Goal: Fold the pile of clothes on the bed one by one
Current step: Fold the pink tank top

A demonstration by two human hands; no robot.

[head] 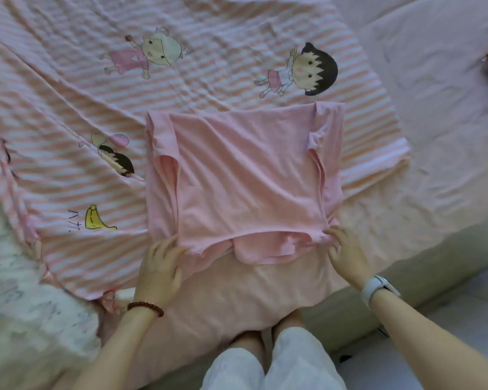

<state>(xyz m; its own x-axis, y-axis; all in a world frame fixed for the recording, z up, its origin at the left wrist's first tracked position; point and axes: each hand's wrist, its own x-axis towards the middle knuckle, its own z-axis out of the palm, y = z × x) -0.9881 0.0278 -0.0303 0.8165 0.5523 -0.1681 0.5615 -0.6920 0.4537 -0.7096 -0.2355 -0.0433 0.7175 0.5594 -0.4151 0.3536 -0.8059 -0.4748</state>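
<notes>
a person's left hand (159, 266) and right hand (345, 253) pinch the near corners of a pink t-shirt (243, 175) at 7 and 5 o'clock, fingers curled on the hem, sleeves tucked in, seemingly squaring it on the striped blanket (68, 108) for another fold.

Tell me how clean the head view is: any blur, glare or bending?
Head view: soft, even light, no glare; the pink shirt is fairly sharp, the left hand and right hand slightly smeared; the striped blanket blurs toward the left edge, and the bed edge bows from the wide lens.
</notes>
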